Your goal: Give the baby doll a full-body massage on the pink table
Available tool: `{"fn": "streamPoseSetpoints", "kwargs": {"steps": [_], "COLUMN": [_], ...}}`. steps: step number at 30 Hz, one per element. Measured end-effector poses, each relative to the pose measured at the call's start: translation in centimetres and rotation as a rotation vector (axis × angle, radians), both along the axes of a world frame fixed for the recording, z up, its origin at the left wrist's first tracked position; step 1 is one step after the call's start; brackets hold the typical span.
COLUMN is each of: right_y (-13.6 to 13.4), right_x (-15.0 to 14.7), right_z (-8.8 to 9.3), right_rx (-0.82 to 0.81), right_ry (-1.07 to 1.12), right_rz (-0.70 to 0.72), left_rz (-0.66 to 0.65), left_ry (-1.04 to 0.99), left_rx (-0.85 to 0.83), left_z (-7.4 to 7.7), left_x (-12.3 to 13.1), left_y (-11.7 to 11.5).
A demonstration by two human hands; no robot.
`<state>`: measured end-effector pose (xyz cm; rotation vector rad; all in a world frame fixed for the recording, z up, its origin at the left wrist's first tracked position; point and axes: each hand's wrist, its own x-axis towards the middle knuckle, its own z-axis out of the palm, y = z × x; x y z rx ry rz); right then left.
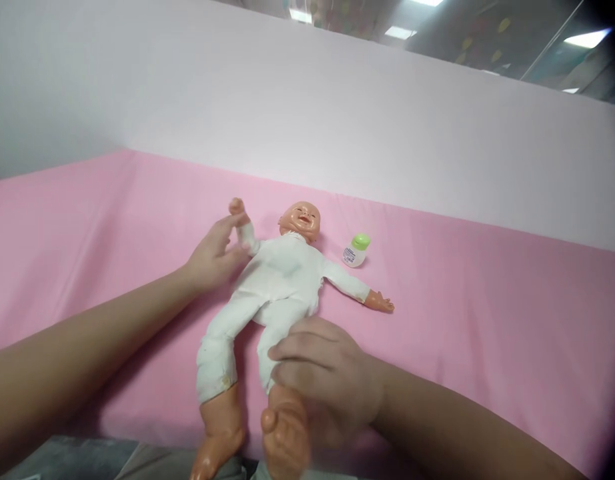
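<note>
A baby doll [287, 267] with a white cloth body lies on its back on a pink padded surface [462, 320], its head toward the wall and its feet toward me. My left hand [215, 257] has its thumb and fingers closed around the doll's raised arm at the left, near the wrist. Lower down, my right hand [330, 377] wraps over the doll's leg on the right, above the ankle; it is slightly blurred, and the thumb is hidden. The doll's other arm stretches out on the pink cover.
A small clear bottle with a green cap [357, 250] lies beside the doll's head on the right. Behind the surface rises a white wall [287, 113], with glass above it reflecting ceiling lights. The pink surface's front edge is just before my legs.
</note>
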<state>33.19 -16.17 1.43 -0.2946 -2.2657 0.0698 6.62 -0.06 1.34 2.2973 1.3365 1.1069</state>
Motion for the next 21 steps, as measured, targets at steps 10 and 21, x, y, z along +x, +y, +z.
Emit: {"fn": "streamPoseSetpoints", "kwargs": {"steps": [10, 21], "right_y": [4.4, 1.7], "right_x": [2.5, 0.5], "right_z": [-0.8, -0.1], "right_rx": [-0.041, -0.009], "right_ry": [0.068, 0.088], "right_rz": [-0.545, -0.250], "left_rz": [-0.487, -0.059], "left_ry": [0.420, 0.174], "left_rx": [0.232, -0.009], "left_z": [0.0, -0.8], "left_x": [1.6, -1.0], "left_y": [-1.9, 0.7]}}
